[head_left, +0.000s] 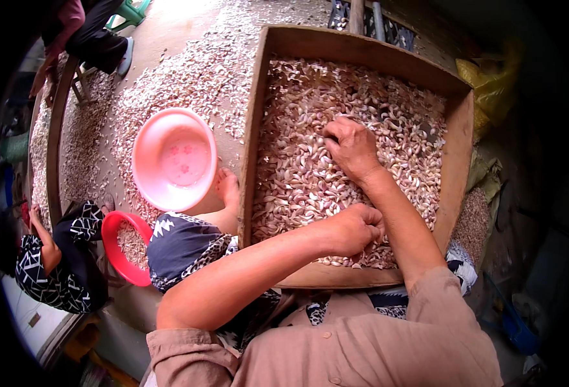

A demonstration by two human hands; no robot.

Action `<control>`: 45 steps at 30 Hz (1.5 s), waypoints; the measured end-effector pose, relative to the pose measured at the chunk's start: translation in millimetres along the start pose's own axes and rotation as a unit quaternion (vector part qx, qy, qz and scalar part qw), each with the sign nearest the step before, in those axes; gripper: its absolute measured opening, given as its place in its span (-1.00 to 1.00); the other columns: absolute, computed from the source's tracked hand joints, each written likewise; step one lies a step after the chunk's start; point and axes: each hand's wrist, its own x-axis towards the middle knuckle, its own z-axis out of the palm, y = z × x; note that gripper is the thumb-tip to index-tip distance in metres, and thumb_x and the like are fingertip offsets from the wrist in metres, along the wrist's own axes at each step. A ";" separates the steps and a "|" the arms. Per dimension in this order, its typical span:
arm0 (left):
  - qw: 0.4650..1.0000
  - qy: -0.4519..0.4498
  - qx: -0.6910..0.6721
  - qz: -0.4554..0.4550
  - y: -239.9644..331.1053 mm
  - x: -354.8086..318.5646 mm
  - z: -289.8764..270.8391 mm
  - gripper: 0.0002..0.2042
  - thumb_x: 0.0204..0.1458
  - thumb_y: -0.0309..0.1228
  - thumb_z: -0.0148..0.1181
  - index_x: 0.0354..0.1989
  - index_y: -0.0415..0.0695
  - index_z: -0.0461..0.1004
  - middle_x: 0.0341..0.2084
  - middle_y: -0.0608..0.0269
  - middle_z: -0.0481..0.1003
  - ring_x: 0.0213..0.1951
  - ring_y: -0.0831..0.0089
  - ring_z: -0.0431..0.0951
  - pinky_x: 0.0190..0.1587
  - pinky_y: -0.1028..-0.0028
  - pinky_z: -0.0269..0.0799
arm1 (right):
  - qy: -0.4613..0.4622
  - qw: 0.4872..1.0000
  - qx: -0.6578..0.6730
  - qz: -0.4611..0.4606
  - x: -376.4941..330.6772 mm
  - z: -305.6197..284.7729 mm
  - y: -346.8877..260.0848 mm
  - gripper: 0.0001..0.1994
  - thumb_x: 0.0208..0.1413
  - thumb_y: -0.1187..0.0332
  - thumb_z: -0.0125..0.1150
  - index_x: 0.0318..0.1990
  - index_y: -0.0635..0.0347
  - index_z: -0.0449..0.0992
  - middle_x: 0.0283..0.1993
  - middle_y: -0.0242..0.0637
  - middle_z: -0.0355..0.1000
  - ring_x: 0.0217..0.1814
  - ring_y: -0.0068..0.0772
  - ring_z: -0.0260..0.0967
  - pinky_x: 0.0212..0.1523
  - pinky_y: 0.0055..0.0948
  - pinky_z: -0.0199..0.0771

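A wooden tray [253, 145] with raised sides rests across my lap, its bottom covered by loose garlic cloves [297, 174] with pinkish-white skins. My right hand [352, 145] reaches to the middle of the tray, fingers curled down among the cloves; its fingertips are partly hidden. Nearer to me, close to the front side, my left hand [356, 230] is closed in a loose fist just over the cloves, beside my right forearm. Whatever either hand pinches is too small or too hidden to make out.
Left of the tray stands a pink basin [149, 161], and nearer me a red basin [111, 248] holding cloves. Cloves and skins [175, 84] are strewn over the floor. Other people sit at the left, by another wooden tray [57, 142]. A yellow sack [490, 90] lies at the right.
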 end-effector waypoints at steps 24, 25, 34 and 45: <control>0.997 -0.033 0.066 0.007 0.2 -2.4 -1.5 -0.82 0.23 -0.48 -0.03 -0.39 -0.23 0.45 -0.63 0.30 0.41 -0.61 0.50 0.45 -0.55 0.44 0.43 | 0.137 0.960 -0.142 0.201 64.6 8.3 28.8 -0.41 0.10 -0.13 0.25 0.17 0.04 0.44 0.29 0.03 0.20 0.39 0.12 0.05 0.36 0.15 0.09; 0.997 -0.033 0.065 0.005 0.8 -3.3 -1.0 -0.82 0.23 -0.48 -0.03 -0.40 -0.23 0.45 -0.63 0.30 0.40 -0.61 0.49 0.45 -0.54 0.43 0.44 | 0.108 0.971 -0.136 0.165 60.9 10.1 24.5 -0.42 0.11 -0.12 0.24 0.17 0.03 0.44 0.31 0.02 0.19 0.40 0.09 0.04 0.39 0.13 0.08; 0.993 -0.033 0.108 0.028 -6.9 -1.8 -2.7 -0.84 0.25 -0.44 0.03 -0.32 -0.23 0.49 -0.56 0.26 0.46 -0.55 0.49 0.47 -0.50 0.44 0.44 | -0.140 0.975 -0.071 -0.157 -61.8 -0.5 -11.5 -0.34 0.02 0.06 0.33 0.32 -0.13 0.35 0.51 -0.18 0.07 0.57 0.12 -0.13 0.49 0.21 -0.05; 0.981 -0.117 0.143 -0.066 -11.6 -6.3 -0.2 -0.81 0.24 -0.38 0.00 -0.35 -0.21 0.47 -0.55 0.27 0.43 -0.51 0.50 0.44 -0.50 0.44 0.46 | 0.122 0.988 -0.014 0.095 -109.6 -70.8 54.4 -0.60 0.15 0.27 0.27 0.12 0.21 0.50 0.36 0.01 0.27 0.40 0.08 0.23 0.42 -0.13 0.20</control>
